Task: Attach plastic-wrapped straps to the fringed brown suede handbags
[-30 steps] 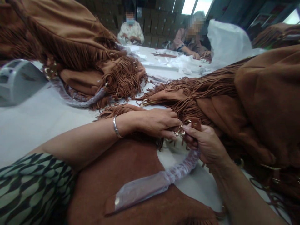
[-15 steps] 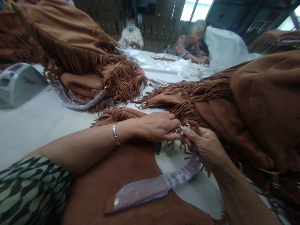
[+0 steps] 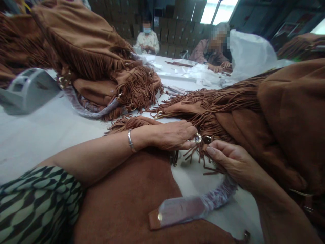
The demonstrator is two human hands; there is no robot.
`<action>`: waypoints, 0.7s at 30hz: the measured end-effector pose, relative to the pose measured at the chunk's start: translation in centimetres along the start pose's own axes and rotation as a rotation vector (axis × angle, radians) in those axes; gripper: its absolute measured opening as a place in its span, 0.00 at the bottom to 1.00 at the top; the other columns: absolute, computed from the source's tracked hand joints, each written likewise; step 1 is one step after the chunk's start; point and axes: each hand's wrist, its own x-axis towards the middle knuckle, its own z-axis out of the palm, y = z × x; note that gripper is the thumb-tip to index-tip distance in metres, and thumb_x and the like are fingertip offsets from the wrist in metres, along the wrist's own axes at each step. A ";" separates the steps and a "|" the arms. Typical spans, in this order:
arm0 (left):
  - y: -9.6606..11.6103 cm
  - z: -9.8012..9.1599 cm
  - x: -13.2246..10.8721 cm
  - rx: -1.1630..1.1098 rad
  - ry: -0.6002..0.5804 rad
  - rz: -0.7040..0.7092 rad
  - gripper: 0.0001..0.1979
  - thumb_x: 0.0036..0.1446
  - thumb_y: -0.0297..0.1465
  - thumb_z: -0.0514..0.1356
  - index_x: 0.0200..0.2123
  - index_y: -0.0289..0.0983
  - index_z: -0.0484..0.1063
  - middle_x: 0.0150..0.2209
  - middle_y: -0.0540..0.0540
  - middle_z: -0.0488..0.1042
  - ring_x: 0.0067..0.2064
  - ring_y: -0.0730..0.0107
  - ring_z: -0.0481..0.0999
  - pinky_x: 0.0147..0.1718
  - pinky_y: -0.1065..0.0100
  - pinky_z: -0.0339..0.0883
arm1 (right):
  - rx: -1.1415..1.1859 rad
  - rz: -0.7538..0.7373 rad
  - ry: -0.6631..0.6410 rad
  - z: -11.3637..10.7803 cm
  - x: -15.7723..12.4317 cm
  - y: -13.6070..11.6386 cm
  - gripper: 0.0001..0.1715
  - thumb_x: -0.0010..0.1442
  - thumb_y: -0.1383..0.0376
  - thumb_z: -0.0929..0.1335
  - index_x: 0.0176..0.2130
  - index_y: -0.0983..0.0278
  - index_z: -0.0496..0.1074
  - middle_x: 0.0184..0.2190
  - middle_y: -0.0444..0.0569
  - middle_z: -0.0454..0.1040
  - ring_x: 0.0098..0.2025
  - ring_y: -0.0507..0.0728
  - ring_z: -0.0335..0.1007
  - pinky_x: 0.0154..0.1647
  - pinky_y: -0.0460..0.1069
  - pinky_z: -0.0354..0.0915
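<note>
My left hand (image 3: 175, 135), a silver bangle on its wrist, is closed around a gold ring (image 3: 197, 138) that sticks out past the fingertips. Just right of the ring, my right hand (image 3: 228, 154) pinches the end of a bag strap (image 3: 193, 210), brown leather wrapped in clear plastic. From that hand the strap curves down to a free end with a gold stud. A dark metal fitting (image 3: 208, 139) shows above the right fingertips; what it belongs to is unclear. Below the hands lies smooth brown suede (image 3: 127, 193), and thin fringe strips (image 3: 200, 156) hang between them.
Fringed brown bags are heaped at the left (image 3: 76, 37) and right (image 3: 291, 98). A grey tape dispenser-like object (image 3: 30, 89) stands at far left on the white table (image 3: 50, 139). Two people sit across it, near white plastic (image 3: 251, 51) and loose wrapping.
My right hand has drawn away from the gold ring, to the right, and the plastic-wrapped strap has shifted right with it. My left hand keeps its hold on the ring.
</note>
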 end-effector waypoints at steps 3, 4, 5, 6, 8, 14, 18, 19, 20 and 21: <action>-0.1 -0.1 0.1 -0.010 -0.009 -0.004 0.11 0.63 0.34 0.48 0.41 0.33 0.62 0.37 0.42 0.67 0.39 0.64 0.64 0.41 0.65 0.59 | 0.049 0.010 -0.083 0.2 0.0 0.1 0.22 0.54 0.48 0.69 0.32 0.64 0.67 0.20 0.40 0.58 0.21 0.47 0.50 0.18 0.42 0.49; -0.1 -0.1 0.1 -0.017 -0.008 -0.010 0.10 0.62 0.33 0.48 0.41 0.33 0.62 0.37 0.42 0.67 0.38 0.64 0.64 0.41 0.65 0.59 | 0.078 0.012 -0.091 0.4 0.1 0.3 0.21 0.54 0.49 0.69 0.35 0.64 0.67 0.22 0.40 0.61 0.21 0.47 0.51 0.18 0.42 0.50; 0.0 -0.1 0.2 -0.024 -0.005 -0.016 0.10 0.62 0.33 0.49 0.41 0.33 0.62 0.37 0.43 0.67 0.38 0.64 0.64 0.41 0.65 0.59 | 0.112 0.010 -0.087 0.5 0.2 0.5 0.22 0.53 0.49 0.70 0.38 0.63 0.66 0.24 0.41 0.64 0.22 0.47 0.53 0.19 0.42 0.51; 0.0 -0.1 0.2 -0.028 0.000 -0.020 0.10 0.61 0.33 0.49 0.41 0.33 0.63 0.37 0.43 0.67 0.38 0.64 0.64 0.40 0.65 0.59 | 0.144 0.004 -0.073 0.6 0.3 0.7 0.23 0.53 0.50 0.71 0.41 0.62 0.65 0.26 0.42 0.66 0.22 0.48 0.55 0.20 0.42 0.52; 0.1 -0.1 0.3 -0.023 0.017 -0.023 0.10 0.61 0.33 0.49 0.40 0.33 0.63 0.36 0.43 0.67 0.38 0.64 0.64 0.39 0.65 0.58 | 0.186 -0.020 -0.037 0.7 0.4 1.1 0.24 0.52 0.52 0.72 0.42 0.61 0.62 0.29 0.43 0.69 0.24 0.48 0.59 0.21 0.42 0.55; 0.3 0.1 0.4 -0.016 0.042 -0.026 0.09 0.61 0.33 0.50 0.40 0.33 0.64 0.37 0.43 0.68 0.38 0.64 0.65 0.39 0.66 0.60 | 0.103 -0.125 0.052 0.9 0.0 0.7 0.18 0.55 0.56 0.71 0.35 0.61 0.60 0.25 0.41 0.67 0.25 0.48 0.60 0.22 0.40 0.58; 0.6 0.3 0.5 0.071 0.018 -0.046 0.11 0.58 0.32 0.53 0.41 0.30 0.65 0.38 0.40 0.69 0.40 0.62 0.67 0.40 0.65 0.61 | 0.014 -0.198 0.033 1.3 0.1 0.5 0.14 0.56 0.58 0.70 0.33 0.62 0.61 0.27 0.43 0.66 0.26 0.49 0.61 0.23 0.41 0.59; 0.7 0.4 0.6 0.101 0.015 -0.052 0.11 0.58 0.32 0.54 0.41 0.30 0.65 0.38 0.40 0.70 0.40 0.61 0.67 0.40 0.65 0.62 | 0.001 -0.205 0.029 1.3 0.1 0.5 0.14 0.56 0.59 0.70 0.33 0.62 0.61 0.27 0.43 0.66 0.26 0.49 0.61 0.23 0.42 0.59; 0.8 0.4 0.6 0.128 0.017 -0.056 0.12 0.57 0.33 0.54 0.40 0.29 0.65 0.38 0.39 0.70 0.40 0.61 0.68 0.40 0.65 0.62 | -0.009 -0.207 0.023 1.3 0.2 0.6 0.14 0.56 0.59 0.69 0.33 0.62 0.61 0.27 0.43 0.67 0.27 0.49 0.62 0.23 0.42 0.59; 1.0 0.4 0.6 0.150 0.021 -0.062 0.12 0.57 0.33 0.54 0.40 0.29 0.66 0.39 0.39 0.70 0.40 0.60 0.68 0.39 0.64 0.62 | -0.016 -0.202 0.018 1.3 0.2 0.7 0.13 0.57 0.59 0.69 0.34 0.62 0.61 0.28 0.44 0.67 0.27 0.49 0.62 0.23 0.42 0.60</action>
